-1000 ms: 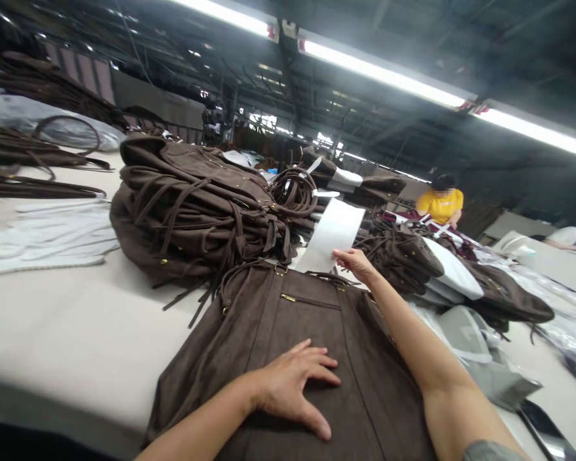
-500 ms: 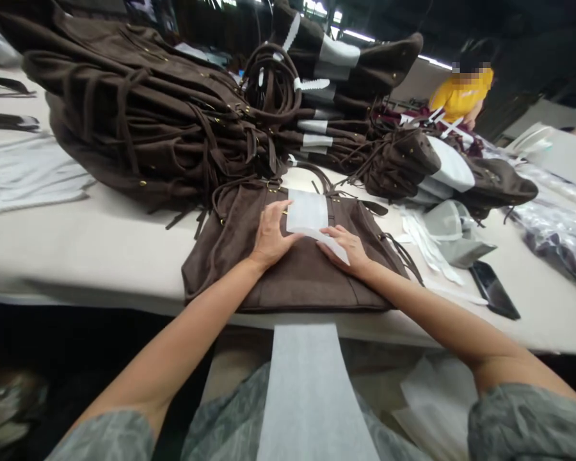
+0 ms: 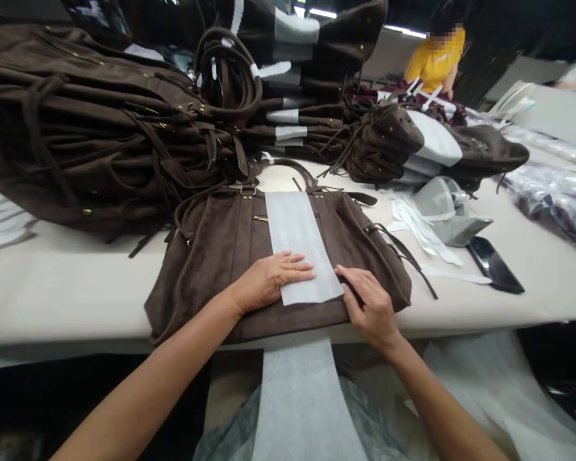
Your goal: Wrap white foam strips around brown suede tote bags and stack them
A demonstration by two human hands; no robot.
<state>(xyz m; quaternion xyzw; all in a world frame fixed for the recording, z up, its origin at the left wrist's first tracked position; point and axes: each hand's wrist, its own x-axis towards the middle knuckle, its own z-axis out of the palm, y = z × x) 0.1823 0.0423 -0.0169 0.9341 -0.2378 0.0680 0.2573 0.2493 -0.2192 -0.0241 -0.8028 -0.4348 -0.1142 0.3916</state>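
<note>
A dark brown suede-like handbag (image 3: 211, 237) lies flat at the table's front edge, its handles towards the back. Down its middle runs a white strip (image 3: 295, 224) of thin paper-like material. My left hand (image 3: 269, 276) rests flat on the strip's lower left part, fingers stretched out and pointing right. At the strip's lower right edge is my right hand (image 3: 370, 304), fingers bent, with a gap between thumb and forefinger. Another length of white strip (image 3: 302, 397) hangs below the table edge in front of my body.
Large piles of brown bags (image 3: 100, 141) stand behind and to the left, several wrapped with white bands. Rightward lie more bags (image 3: 384, 141), white ties (image 3: 422, 230), a clear plastic piece (image 3: 451, 211) and a black phone (image 3: 495, 264). A person (image 3: 434, 61) in yellow stands further back.
The strip's bent-up lower end now lies flat and reaches further down the bag. Both hands have come nearer to me, the left onto the strip, the right to its edge.
</note>
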